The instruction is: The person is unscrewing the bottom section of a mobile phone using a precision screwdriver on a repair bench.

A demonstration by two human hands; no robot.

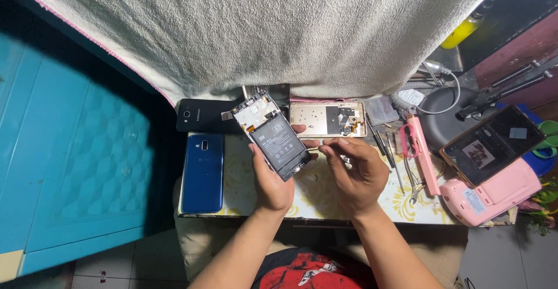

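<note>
Left hand (272,179): fingers grasping opened phone (272,136), tilted above counter (317,199). Right hand (356,171): fingers pinched together just beside phone's lower edge, contents too small to tell. Risk: phone slipping from one-handed hold; exposed battery scratched

Both forearms reach forward, left hand (272,178) with fingers curled in a grip, right hand (356,170) pinching.

Towel (261,27) rough white cloth; blue phone (203,174) glossy plastic back; gold back cover (327,119) matt metal; tweezers (414,179) shiny metal.
</note>
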